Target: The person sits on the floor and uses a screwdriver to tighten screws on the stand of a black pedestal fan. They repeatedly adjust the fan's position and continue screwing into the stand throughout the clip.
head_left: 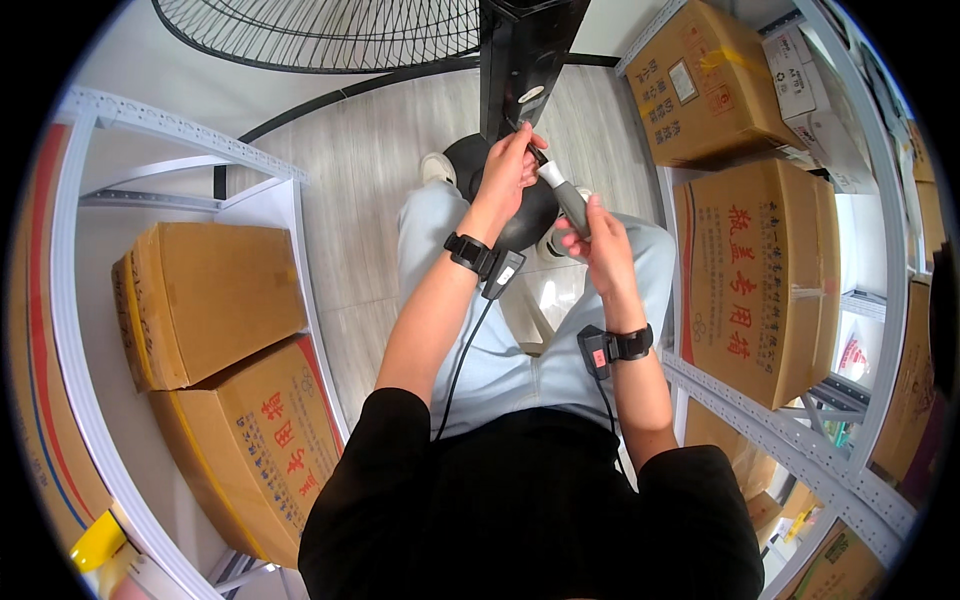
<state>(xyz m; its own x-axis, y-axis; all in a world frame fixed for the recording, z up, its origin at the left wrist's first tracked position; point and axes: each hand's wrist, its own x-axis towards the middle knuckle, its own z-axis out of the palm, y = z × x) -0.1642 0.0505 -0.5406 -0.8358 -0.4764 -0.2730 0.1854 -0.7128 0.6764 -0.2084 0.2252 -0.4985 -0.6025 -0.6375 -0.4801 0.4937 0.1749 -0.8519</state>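
My right hand [607, 252] is closed around the grey handle of a screwdriver [572, 205]. A white collar and a dark shaft point up and left from that handle toward a black fan column [525, 60]. At the shaft's front end, against the column's lower part, my left hand [512, 172] is closed with its fingertips pinched together. Whatever sits between those fingertips is too small to make out. The tool's tip is hidden by them. Below the column lies the round black base [530, 215], partly behind my left hand.
A fan's wire guard [330, 35] spans the top. Metal shelving [300, 215] with cardboard boxes [225, 290] stands on my left. More shelving [770, 420] on the right bears large cartons [750, 270]. Cables hang from black straps on both wrists. Grey flooring [350, 160] lies between.
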